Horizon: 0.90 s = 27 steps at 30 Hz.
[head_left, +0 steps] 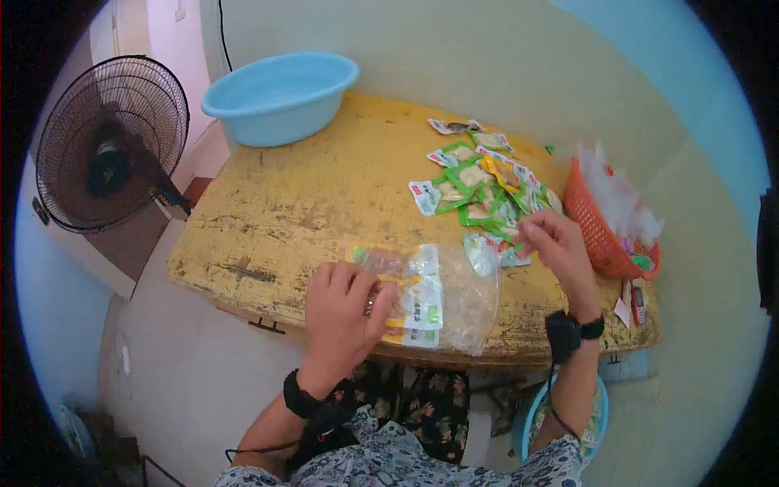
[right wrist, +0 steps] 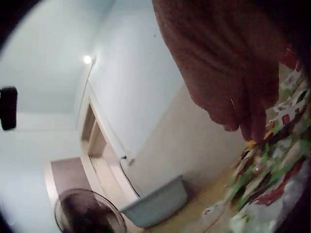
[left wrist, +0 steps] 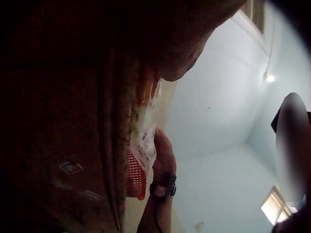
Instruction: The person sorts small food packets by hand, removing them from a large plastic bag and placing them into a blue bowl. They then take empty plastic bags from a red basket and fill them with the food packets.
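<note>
My left hand point(head_left: 345, 312) is at the table's front edge, thumb and curled fingers around the left end of a yellow-and-white packet point(head_left: 418, 300). Similar packets lie beside it, overlapping a clear plastic bag point(head_left: 471, 304) that spreads to the right. The fingers' undersides are hidden. My right hand point(head_left: 560, 247) reaches over the near side of a pile of green-and-white food packets point(head_left: 471, 174), fingers loosely bent and fingertips right at the packets. In the right wrist view its fingers point(right wrist: 250, 121) point down to the pile, close to a yellow packet.
A red plastic basket point(head_left: 596, 223) with clear bags stands right of the pile. At the back left of the worn yellow table point(head_left: 268, 195) sits a blue basin point(head_left: 284, 101). A fan point(head_left: 114, 146) stands to the left. Another blue tub point(head_left: 600, 418) is below at the right.
</note>
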### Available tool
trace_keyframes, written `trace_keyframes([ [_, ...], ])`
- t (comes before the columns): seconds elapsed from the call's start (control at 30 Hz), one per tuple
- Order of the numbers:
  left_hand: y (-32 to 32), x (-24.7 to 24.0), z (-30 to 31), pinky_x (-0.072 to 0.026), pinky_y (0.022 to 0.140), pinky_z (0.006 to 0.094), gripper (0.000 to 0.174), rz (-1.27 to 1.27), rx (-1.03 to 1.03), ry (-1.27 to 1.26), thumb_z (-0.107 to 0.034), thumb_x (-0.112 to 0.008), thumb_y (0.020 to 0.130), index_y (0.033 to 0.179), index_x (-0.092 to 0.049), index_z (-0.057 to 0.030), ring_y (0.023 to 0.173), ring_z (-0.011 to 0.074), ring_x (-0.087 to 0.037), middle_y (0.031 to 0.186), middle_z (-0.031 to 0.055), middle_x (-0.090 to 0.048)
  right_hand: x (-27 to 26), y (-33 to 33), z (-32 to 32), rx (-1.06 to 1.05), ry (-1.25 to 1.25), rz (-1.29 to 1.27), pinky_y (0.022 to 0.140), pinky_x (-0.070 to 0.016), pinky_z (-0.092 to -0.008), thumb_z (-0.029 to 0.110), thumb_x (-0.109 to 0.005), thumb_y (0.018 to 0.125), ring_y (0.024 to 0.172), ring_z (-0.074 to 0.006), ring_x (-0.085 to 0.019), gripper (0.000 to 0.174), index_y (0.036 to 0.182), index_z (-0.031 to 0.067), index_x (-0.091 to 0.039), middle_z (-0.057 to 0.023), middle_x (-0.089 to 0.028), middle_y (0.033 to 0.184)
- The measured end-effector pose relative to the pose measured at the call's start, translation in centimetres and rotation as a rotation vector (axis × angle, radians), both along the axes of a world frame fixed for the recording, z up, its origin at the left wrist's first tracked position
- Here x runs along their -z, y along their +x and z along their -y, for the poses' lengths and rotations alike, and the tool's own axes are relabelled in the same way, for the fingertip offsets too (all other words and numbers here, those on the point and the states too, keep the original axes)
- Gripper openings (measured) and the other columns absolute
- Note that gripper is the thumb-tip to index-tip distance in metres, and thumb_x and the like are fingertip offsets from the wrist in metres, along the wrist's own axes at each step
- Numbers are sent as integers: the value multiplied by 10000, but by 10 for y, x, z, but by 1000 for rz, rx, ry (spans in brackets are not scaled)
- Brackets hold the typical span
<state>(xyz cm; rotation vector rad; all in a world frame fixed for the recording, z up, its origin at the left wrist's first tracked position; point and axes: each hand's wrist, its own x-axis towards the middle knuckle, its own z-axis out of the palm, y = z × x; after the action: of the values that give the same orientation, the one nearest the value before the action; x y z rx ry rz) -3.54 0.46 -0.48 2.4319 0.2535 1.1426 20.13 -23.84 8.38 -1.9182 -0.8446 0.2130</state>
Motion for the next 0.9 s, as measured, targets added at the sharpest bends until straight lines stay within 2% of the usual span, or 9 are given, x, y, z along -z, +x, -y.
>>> trace_keyframes([
  [0.03, 0, 1, 0, -448, 791, 447, 160, 4, 1, 3, -198, -738, 860, 917, -666, -67, 904, 313, -553, 922, 87, -592, 10, 22, -4, 33, 43, 96, 761, -588, -308, 119, -654, 969, 830, -172, -723, 186, 1084, -22, -694, -92, -742, 932],
  [0.13, -2, -4, 0, -460, 780, 449, 163, -5, 11, 7, -187, -733, 864, 912, -664, -47, 895, 342, -561, 940, 121, -611, 19, 68, -22, 180, -165, 482, 917, -572, -385, 131, -695, 909, 1019, -286, -717, 339, 1217, -7, -660, -148, -739, 1081],
  [0.23, -1, -2, -1, -470, 780, 445, 170, 14, 16, 6, -189, -744, 857, 917, -670, -48, 896, 338, -570, 939, 118, -616, 18, 80, -45, 242, -374, 745, 1033, -511, -451, 145, -723, 859, 1154, -374, -659, 529, 1358, 29, -589, -196, -686, 1244],
  [0.33, -2, 0, -2, -482, 788, 445, 179, 16, 15, 10, -193, -751, 848, 930, -679, -51, 906, 335, -578, 942, 114, -621, 32, 106, -61, 191, -436, 727, 1143, -406, -442, 173, -710, 871, 1341, -388, -525, 586, 1412, 22, -543, -239, -587, 1401],
  [0.43, -3, 1, -4, -462, 798, 439, 213, -15, 23, 23, -220, -759, 843, 948, -669, -58, 927, 311, -561, 962, 100, -598, 45, 117, -71, 254, -547, 653, 1105, -443, -435, 177, -702, 886, 1283, -363, -583, 558, 1409, 40, -565, -225, -641, 1334],
  [0.53, -3, 0, -4, -464, 795, 435, 216, -8, 20, 18, -223, -761, 841, 944, -668, -58, 924, 313, -564, 957, 98, -600, 47, 118, -69, 336, -577, 686, 938, -538, -482, 227, -650, 940, 1078, -369, -686, 407, 1322, 88, -659, -211, -711, 1167],
  [0.63, -4, 1, -2, -466, 787, 437, 218, 8, -9, 35, -226, -761, 841, 943, -668, -57, 919, 314, -568, 956, 97, -603, 52, 108, -58, 399, -414, 733, 874, -546, -490, 220, -607, 986, 996, -379, -703, 299, 1234, 94, -717, -204, -731, 1084],
  [0.73, -2, 5, -1, -468, 780, 441, 216, 37, -3, 25, -223, -757, 843, 949, -666, -58, 913, 316, -571, 957, 99, -605, 45, 91, -48, 458, -29, 886, 832, -549, -444, 198, -600, 1012, 924, -324, -715, 258, 1216, 100, -724, -174, -739, 1067],
  [0.9, -5, 2, -1, -467, 799, 440, 244, 46, 13, 6, -214, -752, 853, 1010, -668, -47, 924, 320, -569, 966, 103, -607, 15, 40, -28, 461, 293, 561, 741, -528, -306, 154, -591, 1041, 837, -157, -663, 247, 1231, 46, -706, -71, -737, 1033],
])
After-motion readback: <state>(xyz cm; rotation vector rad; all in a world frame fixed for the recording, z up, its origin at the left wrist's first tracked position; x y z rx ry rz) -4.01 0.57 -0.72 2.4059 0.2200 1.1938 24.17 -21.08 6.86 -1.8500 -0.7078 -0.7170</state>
